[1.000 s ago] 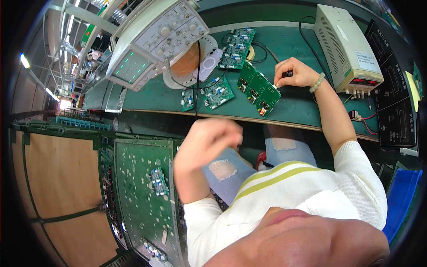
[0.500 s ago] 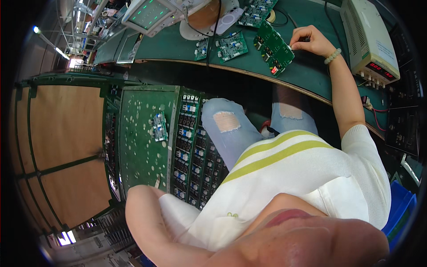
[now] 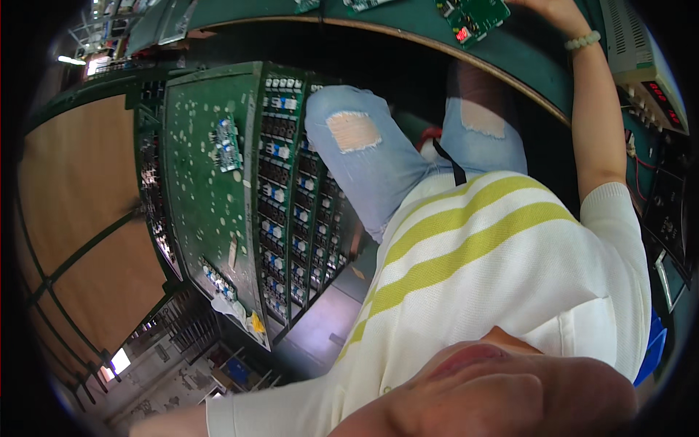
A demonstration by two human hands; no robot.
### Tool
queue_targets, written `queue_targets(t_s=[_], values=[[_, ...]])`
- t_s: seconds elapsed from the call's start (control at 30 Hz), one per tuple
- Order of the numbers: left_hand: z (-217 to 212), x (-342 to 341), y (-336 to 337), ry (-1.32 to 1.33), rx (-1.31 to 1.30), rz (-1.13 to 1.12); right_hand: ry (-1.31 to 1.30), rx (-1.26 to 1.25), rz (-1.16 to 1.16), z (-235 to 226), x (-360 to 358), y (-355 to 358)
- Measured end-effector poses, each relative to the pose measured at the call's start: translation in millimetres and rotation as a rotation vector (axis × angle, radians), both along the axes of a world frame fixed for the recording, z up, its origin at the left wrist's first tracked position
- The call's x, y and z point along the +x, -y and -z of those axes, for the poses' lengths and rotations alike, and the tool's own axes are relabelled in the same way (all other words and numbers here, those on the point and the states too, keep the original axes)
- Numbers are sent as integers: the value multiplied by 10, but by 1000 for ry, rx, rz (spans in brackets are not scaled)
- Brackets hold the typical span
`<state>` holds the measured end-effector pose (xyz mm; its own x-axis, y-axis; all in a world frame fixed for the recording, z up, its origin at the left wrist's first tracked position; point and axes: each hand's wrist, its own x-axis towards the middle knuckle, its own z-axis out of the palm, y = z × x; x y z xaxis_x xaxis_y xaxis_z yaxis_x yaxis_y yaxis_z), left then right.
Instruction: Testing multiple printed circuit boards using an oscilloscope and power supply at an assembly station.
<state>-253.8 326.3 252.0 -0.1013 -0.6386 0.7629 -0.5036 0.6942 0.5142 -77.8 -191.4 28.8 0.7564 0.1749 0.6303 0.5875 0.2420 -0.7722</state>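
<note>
At the top edge, my right hand is partly cut off, with a beaded bracelet at its wrist. Its visible fingers are closed at the right edge of a green circuit board, which has a small lit red display at its near corner. Whether anything else sits in those fingers is hidden. The board is over the green workbench, close to the front edge. My left arm reaches out at the lower left, and the hand itself lies outside the picture.
Beside my left knee stands a green rack packed with circuit boards, with a loose board on top. A power supply is at the right of the bench. Further left is a wood-panelled frame; a blue bin stands lower right.
The view has tilted down, so the bench and right hand sit higher and are partly cut off. My left arm has swung outward, uncovering the rack's near end.
</note>
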Motion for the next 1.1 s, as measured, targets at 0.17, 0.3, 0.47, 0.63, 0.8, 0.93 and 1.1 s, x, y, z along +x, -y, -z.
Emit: queue_targets(t_s=[0.17,0.3,0.47,0.63,0.8,0.93,1.1], values=[[38,-89,-74,-65,-75,-49,-296,-415,401,-269,-276,76],[95,-70,-141,-50,-159,-61,-270,-434,437,-297,-281,24],[83,3,-266,44,-247,-58,-253,-448,421,-349,-266,-41],[62,-23,-412,136,-333,-72,-154,-614,349,-29,-194,305],[78,-49,-544,195,-423,-87,-136,-598,325,6,-116,259],[97,-89,-636,229,-498,-94,-170,-574,320,7,-133,269],[114,-159,-740,251,-589,-106,-166,-584,331,1,-140,264]])
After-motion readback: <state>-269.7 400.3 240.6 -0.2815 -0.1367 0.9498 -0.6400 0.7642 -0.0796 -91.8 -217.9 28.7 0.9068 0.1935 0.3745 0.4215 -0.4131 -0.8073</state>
